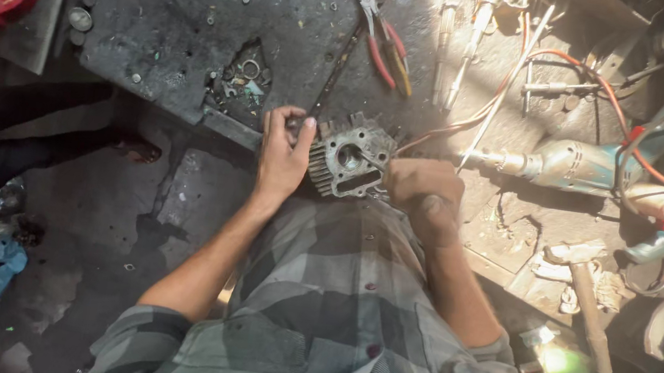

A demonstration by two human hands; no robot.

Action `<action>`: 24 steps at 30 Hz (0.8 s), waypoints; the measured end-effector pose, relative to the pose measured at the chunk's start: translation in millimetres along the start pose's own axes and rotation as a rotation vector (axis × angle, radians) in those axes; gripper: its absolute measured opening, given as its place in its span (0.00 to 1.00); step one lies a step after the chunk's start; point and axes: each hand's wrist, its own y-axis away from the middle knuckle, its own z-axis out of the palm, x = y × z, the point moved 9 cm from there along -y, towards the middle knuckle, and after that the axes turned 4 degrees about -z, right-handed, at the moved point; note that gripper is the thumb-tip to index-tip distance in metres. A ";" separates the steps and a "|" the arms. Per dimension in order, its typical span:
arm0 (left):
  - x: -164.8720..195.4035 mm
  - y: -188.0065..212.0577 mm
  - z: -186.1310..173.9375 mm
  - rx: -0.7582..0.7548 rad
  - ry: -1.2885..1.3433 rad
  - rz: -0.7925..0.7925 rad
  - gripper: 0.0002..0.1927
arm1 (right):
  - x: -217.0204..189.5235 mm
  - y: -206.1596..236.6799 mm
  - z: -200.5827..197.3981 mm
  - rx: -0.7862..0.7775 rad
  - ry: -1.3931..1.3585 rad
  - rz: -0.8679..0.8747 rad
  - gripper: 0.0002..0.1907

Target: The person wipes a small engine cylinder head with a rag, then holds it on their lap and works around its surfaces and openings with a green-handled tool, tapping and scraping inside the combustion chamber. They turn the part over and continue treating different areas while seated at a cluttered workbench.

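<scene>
Finned grey metal engine cylinder (350, 160) sits at the near edge of the gritty, dark tabletop (191, 23). Left hand (283, 150) steadies its ribbed side, fingers curled on it; right hand (423, 192) is fisted tight around a slim tool. Red-handled pliers (382, 35) lie behind.

This is a repair workshop for engines: a grimy, oil-blackened workbench (192, 14) is strewn with red-handled pliers (382, 35), washers, screwdrivers and metal rods, an electric drill (574, 165) with an orange cable, a hammer (586, 301), and a finned engine cylinder head (350, 161).
</scene>
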 end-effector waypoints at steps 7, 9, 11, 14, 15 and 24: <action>53.1 11.9 26.0 -0.073 -0.130 0.425 0.14 | -14.1 -9.3 29.9 -0.279 0.099 -0.002 0.24; 48.5 4.4 29.0 -0.098 -0.090 0.298 0.15 | -14.6 -24.7 19.0 -0.230 0.286 -0.086 0.21; 45.4 -2.6 26.9 -0.096 -0.058 0.218 0.16 | -8.1 -33.5 -11.0 0.039 0.078 -0.069 0.19; 42.6 -4.3 23.9 -0.059 0.014 0.168 0.16 | 0.6 -28.4 -15.5 -0.044 0.438 -0.083 0.16; 42.8 -3.6 22.9 -0.043 0.052 0.178 0.16 | 2.3 -22.5 -0.2 -0.206 0.499 -0.132 0.15; 53.8 11.5 30.8 0.041 0.041 0.322 0.09 | 30.3 -59.8 17.8 -0.575 0.802 -0.240 0.07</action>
